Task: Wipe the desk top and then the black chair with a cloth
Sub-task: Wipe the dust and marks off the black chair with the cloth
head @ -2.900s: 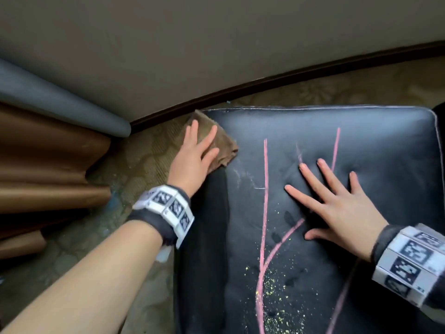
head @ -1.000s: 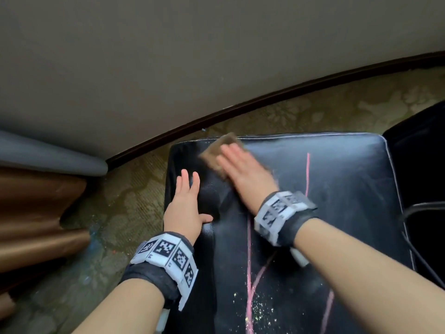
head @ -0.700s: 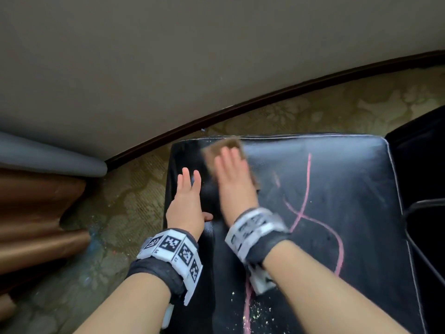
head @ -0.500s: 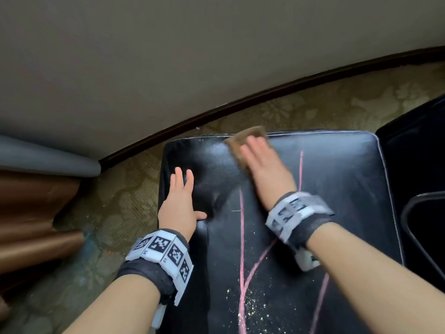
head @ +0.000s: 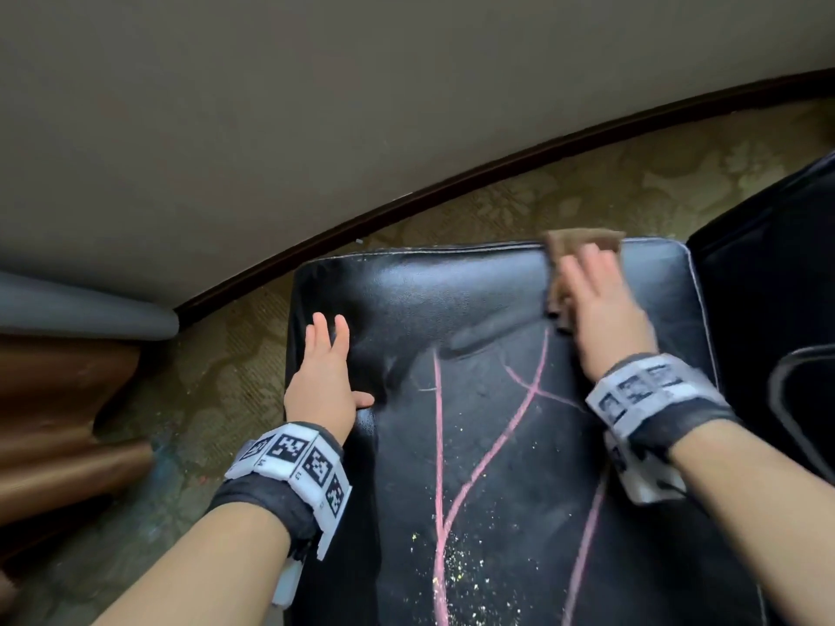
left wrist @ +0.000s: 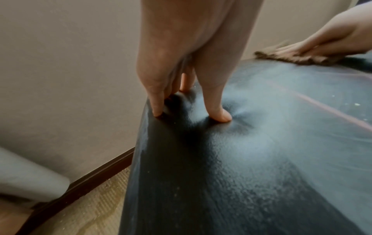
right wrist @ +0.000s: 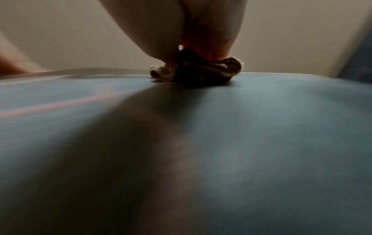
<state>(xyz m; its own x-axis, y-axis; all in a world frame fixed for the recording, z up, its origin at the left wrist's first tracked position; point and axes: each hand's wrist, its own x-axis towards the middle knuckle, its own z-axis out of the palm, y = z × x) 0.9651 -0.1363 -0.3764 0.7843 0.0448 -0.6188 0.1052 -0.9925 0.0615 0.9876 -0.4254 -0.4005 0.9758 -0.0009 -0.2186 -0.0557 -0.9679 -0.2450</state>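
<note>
The black chair seat [head: 474,309] fills the lower middle of the head view, marked with pink chalk lines [head: 438,445] and yellow specks. My right hand [head: 596,300] lies flat with straight fingers on a brown cloth [head: 574,244] at the seat's far right corner, pressing it down. The cloth [right wrist: 197,70] bunches under the palm in the right wrist view. My left hand [head: 325,372] rests flat on the seat's left edge, its fingertips [left wrist: 220,117] denting the leather [left wrist: 241,159]. The right hand [left wrist: 322,44] on the cloth [left wrist: 292,58] shows far right in the left wrist view.
A beige wall [head: 316,106] with a dark baseboard [head: 452,187] runs behind the seat. Patterned carpet [head: 203,377] lies to the left. Brown curtain folds [head: 58,399] and a grey roll [head: 81,309] stand at far left. The chair's black backrest [head: 777,273] rises at right.
My right hand has swept the cloth along the seat's far edge from the left corner to the far right corner. The left hand has stayed on the left edge.
</note>
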